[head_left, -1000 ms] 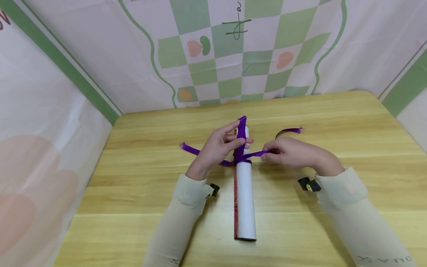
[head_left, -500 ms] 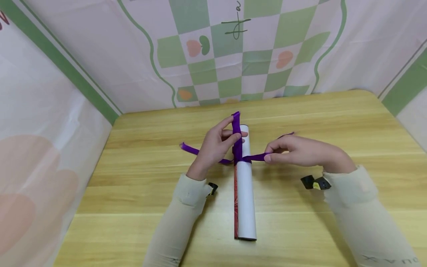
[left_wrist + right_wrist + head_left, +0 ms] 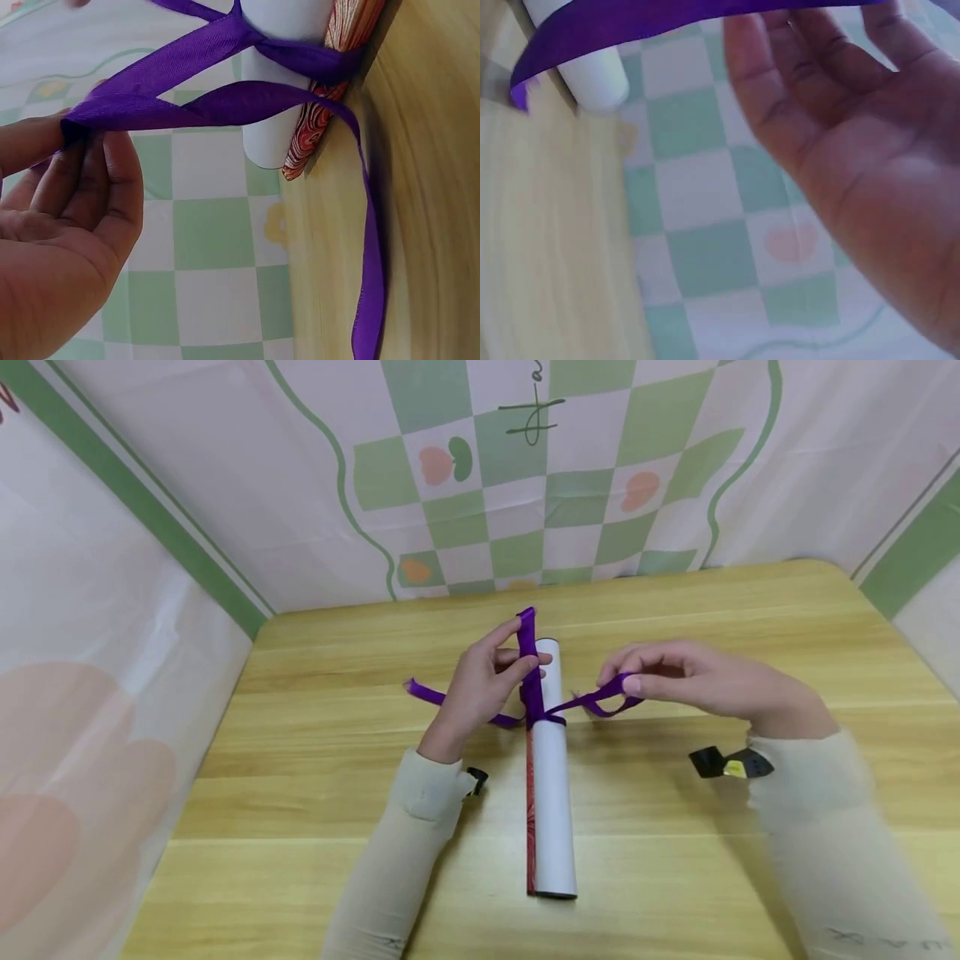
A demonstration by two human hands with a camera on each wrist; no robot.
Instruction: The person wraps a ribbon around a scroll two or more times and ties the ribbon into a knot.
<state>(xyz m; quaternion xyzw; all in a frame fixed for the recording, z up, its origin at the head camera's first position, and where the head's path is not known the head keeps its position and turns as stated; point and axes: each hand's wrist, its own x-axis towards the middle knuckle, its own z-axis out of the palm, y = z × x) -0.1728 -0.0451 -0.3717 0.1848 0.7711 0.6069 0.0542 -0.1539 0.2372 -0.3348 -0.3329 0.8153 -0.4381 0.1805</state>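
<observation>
A white rolled scroll (image 3: 553, 810) with a red patterned strip (image 3: 531, 827) along its left side lies lengthwise on the table. Purple ribbon (image 3: 195, 64) wraps around it near the far end. My left hand (image 3: 480, 685) pinches a raised loop of this ribbon above the roll, thumb and fingers on its two sides. To the right, my right hand (image 3: 675, 677) pinches the other length of ribbon between thumb and fingers, and it forms a small loop there. One ribbon tail (image 3: 426, 692) trails out leftward under the left hand onto the wood.
The wooden table (image 3: 300, 827) runs back to a printed cloth (image 3: 517, 493) with green checks. More cloth (image 3: 90, 610) hangs along the left side. Small black wrist cameras sit at both cuffs, the right camera (image 3: 731, 764) low over the table.
My right hand has moved right and slightly up, drawing its ribbon; the tail's end has come round from behind the hand toward the roll. The left hand and its loop shifted slightly left.
</observation>
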